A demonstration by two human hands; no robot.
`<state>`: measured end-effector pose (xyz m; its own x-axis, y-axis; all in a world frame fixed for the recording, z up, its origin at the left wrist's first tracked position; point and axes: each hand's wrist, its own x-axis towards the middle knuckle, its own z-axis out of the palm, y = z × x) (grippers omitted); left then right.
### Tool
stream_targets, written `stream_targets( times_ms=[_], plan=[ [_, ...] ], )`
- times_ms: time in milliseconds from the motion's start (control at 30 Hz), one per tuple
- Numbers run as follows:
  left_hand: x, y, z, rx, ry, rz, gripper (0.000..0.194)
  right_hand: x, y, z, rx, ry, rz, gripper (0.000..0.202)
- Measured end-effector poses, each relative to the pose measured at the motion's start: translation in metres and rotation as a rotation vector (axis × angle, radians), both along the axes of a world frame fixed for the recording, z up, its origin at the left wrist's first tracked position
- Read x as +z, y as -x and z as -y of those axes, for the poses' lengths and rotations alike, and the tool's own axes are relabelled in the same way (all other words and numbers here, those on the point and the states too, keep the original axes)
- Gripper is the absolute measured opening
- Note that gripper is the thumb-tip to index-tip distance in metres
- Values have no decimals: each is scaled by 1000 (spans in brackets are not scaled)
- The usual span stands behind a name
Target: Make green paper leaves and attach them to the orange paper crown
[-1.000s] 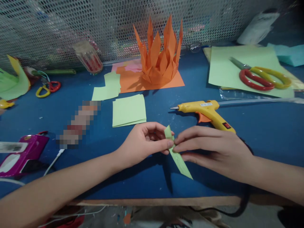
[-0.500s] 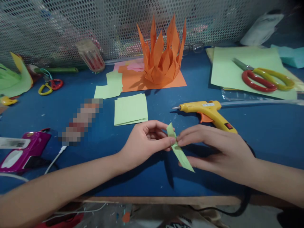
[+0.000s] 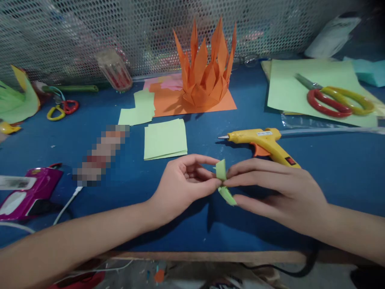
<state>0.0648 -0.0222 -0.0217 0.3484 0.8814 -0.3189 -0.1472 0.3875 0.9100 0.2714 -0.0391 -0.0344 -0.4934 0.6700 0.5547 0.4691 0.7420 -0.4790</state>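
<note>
A small folded strip of light green paper (image 3: 221,170) is held between both hands above the blue table. My left hand (image 3: 188,182) pinches its left side between thumb and fingers. From the right, the fingertips of my right hand (image 3: 273,184) press on its middle and its lower end. The strip is bent near its middle, one part up and one slanting down to the right. A stack of green paper squares (image 3: 165,138) lies just beyond my left hand. Behind my right hand is a yellow glue gun (image 3: 255,136), its metal tip pointing left.
An orange folded-paper piece (image 3: 207,80) stands at the back on orange paper. Large scissors (image 3: 331,100) rest on green sheets (image 3: 288,84) at the right. Small scissors (image 3: 63,110), a clear jar (image 3: 116,72) and a purple object (image 3: 45,188) are at the left.
The green strip has turned more upright and is now bent at its middle, where before it lay long and slanted. The fingers of my right hand have closed in on it.
</note>
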Motion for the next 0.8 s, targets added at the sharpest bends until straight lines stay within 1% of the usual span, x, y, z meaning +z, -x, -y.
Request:
stream_targets(
  times_ms=[100, 233, 333, 433, 533, 700, 800],
  plan=[
    [4, 0, -1, -15, 26, -44, 40, -1, -2, -1, 23, -22, 14, 13],
    [9, 2, -8, -133, 104, -71, 36, -1, -8, -4, 123, -5, 47, 17],
    [9, 4, -11, -181, 133, -64, 30, 0, -8, -6, 153, 8, 57, 15],
    [7, 5, -10, -183, 123, -15, 25, 0, -5, -6, 131, -12, 39, 15],
    [6, 4, -9, -177, 123, 18, 25, -1, -2, -5, 115, -28, 38, 13],
    [8, 3, -7, -146, 212, 8, 36, -1, -3, -4, 115, -34, 31, 15],
    [8, 3, -8, -143, 231, 6, 41, 0, -4, -5, 129, -40, 44, 17]
  ],
)
